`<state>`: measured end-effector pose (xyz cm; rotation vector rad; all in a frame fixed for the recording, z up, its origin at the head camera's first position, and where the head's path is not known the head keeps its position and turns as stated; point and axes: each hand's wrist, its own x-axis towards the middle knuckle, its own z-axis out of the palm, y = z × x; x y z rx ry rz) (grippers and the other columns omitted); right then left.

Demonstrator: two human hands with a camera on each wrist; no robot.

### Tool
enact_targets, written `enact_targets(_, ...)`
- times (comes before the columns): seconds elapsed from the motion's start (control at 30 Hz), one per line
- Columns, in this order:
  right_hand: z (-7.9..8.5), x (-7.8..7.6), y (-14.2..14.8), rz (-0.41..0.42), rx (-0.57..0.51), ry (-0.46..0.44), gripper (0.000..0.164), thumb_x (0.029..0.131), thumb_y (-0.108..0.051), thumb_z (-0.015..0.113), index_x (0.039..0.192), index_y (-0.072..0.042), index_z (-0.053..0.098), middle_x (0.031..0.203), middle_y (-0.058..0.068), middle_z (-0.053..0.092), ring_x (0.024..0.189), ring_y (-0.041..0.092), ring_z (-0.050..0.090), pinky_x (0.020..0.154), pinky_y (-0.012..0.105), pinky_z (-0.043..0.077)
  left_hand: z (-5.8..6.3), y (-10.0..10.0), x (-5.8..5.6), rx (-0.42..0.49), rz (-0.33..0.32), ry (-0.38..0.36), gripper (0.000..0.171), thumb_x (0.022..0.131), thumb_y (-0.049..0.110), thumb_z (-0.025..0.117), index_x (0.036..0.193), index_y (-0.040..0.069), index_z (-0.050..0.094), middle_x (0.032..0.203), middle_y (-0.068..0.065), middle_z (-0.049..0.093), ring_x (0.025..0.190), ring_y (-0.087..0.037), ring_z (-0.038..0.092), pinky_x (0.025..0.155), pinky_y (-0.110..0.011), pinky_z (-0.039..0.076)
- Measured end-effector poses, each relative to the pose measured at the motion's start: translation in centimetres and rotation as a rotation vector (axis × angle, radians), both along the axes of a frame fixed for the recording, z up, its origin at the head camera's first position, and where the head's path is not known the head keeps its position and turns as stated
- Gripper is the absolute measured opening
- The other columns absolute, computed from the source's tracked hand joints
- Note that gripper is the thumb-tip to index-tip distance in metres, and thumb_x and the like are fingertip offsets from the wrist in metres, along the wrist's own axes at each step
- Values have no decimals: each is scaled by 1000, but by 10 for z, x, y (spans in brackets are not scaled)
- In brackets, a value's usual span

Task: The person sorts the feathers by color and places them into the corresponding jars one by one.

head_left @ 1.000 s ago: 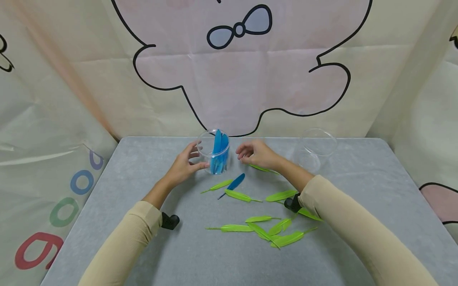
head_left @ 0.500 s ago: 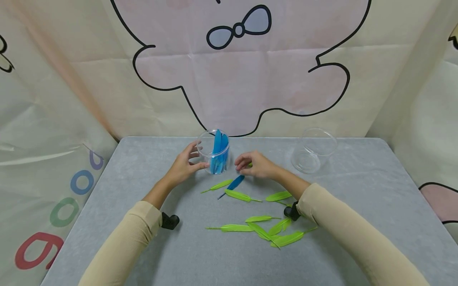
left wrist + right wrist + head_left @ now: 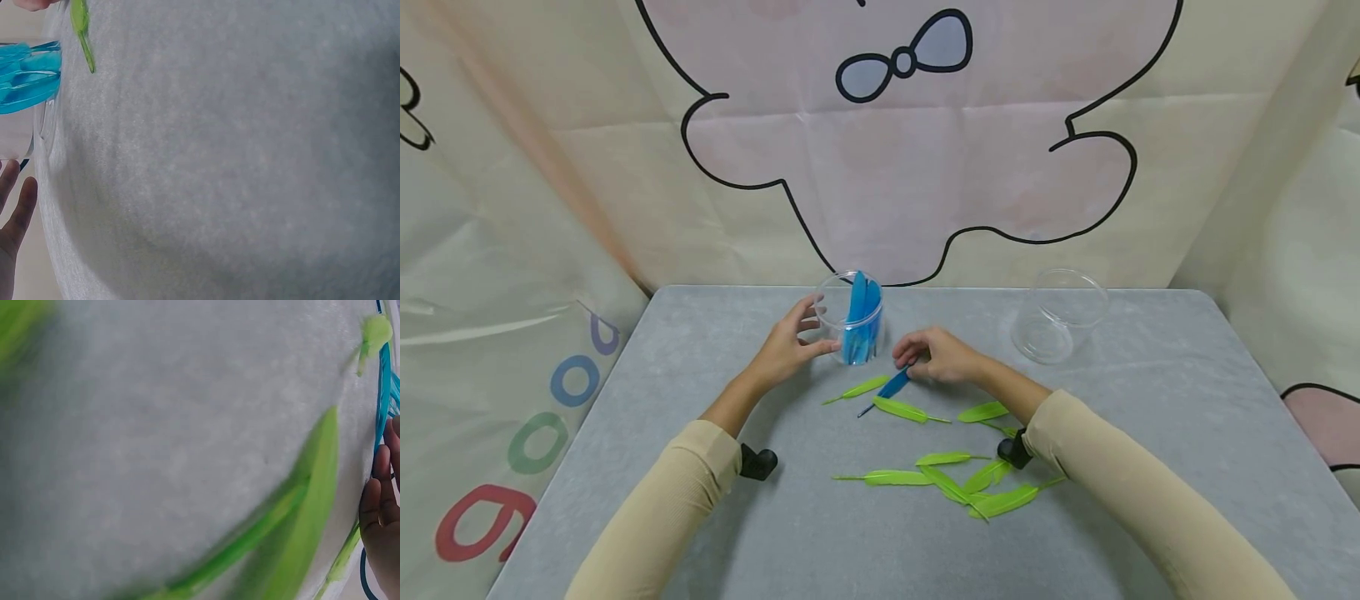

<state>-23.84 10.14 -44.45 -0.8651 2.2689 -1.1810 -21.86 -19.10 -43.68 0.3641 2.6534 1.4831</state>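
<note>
We see upright feathers (image 3: 859,321) in the left cup (image 3: 832,323) on the table (image 3: 805,542), the left hand (image 3: 784,350) at its left side, the right hand (image 3: 942,357) to its right, beside a loose feather (image 3: 892,386). The right cup (image 3: 1047,333) stands farther right; a feather cluster (image 3: 973,495) lies nearer us.

L hand (image 3: 12,236), cup (image 3: 17,134) w/ blue feathers (image 3: 31,78), grn feather (image 3: 80,24)

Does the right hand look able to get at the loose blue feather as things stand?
Likely yes: the right hand is at the far end of the blue feather, and the green feathers nearby leave that end free.
</note>
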Motion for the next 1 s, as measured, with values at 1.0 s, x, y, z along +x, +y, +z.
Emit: enact_targets(1.0,-12,3,-3,-26,26,76,20,87,10,66,102,-2,71,90,0,71,89,17,64,83,31,51,-1,1,-1,15,-3,-4,84,89,26,78,156,12,29,150,-18,44,133,-38,48,100,-56,46)
